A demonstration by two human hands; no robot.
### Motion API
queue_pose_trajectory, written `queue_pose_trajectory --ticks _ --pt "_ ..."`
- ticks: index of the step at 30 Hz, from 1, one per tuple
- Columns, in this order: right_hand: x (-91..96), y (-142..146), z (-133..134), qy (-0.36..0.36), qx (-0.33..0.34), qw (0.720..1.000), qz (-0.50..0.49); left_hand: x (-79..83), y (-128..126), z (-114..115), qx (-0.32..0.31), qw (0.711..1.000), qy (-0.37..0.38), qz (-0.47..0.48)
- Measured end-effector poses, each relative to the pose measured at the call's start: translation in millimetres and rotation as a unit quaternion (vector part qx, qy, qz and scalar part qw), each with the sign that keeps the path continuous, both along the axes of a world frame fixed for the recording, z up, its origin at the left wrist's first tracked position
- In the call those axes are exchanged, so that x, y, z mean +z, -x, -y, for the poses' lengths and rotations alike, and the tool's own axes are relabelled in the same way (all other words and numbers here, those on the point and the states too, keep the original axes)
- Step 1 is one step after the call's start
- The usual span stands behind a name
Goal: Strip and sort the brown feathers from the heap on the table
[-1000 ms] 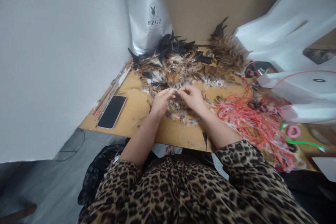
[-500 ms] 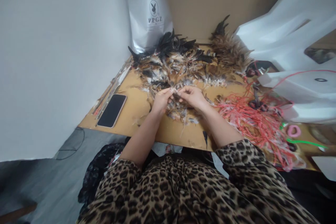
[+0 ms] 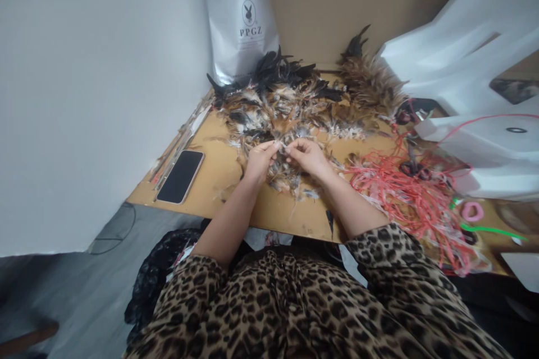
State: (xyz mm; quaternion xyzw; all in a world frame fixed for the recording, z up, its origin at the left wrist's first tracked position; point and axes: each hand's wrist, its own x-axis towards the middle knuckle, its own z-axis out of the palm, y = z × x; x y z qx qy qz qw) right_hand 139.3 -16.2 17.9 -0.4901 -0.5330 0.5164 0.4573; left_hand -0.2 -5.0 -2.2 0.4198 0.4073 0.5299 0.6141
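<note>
I see a tan wood table [image 3: 219,179], a fluffy brown-black feather pile [image 3: 290,101] at its far edge, tangled red cords [image 3: 404,190] right, a glossy silver bag [image 3: 242,17] behind, a flat phone [image 3: 180,176] at the left edge. My left hand [image 3: 259,160] and right hand [image 3: 309,157] both pinch one small feather [image 3: 283,147] mid-table.

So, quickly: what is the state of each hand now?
Left hand: closed, pinching a small feather.
Right hand: closed, pinching the same feather.

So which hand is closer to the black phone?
Left. The left hand is nearest the phone, bare table between them. The right hand is farther, beyond the left hand, by the red strings. Both pinch a small feather.
</note>
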Motion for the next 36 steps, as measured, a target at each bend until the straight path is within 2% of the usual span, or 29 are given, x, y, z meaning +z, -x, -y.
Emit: queue_pose_trajectory --ticks 4,11,14,19,21,26,32,34,36 --pt "4.0 0 3 0.011 -0.019 1.000 -0.007 -0.6 0 0 0.001 1.000 -0.001 -0.006" --pt "2.3 8 5 0.035 0.025 0.998 -0.040 1.4 -4 1 0.045 0.998 -0.018 -0.037" --pt "2.2 6 5 0.041 0.026 0.998 -0.039 4.0 -2 2 0.035 0.998 -0.025 -0.050" --pt "7.2 -5 3 -0.045 0.007 0.998 0.049 6.3 3 3 -0.031 0.998 -0.018 -0.055" --pt "10.1 -9 4 -0.056 0.003 0.996 0.073 6.9 4 3 -0.042 0.997 -0.016 -0.064" --pt "12.8 -5 9 -0.018 0.027 0.999 0.040 5.3 0 3 -0.001 0.995 -0.034 -0.093" --pt "3.2 0 6 0.048 0.044 0.998 0.012 -2.1 -5 1 0.038 0.993 -0.069 -0.085" --pt "0.5 -4 4 0.022 0.048 0.998 0.038 -0.6 -4 1 0.042 0.992 -0.076 -0.096" --pt "-0.6 -9 3 -0.046 0.033 0.993 0.102 3.0 -2 2 0.042 0.990 -0.075 -0.109"
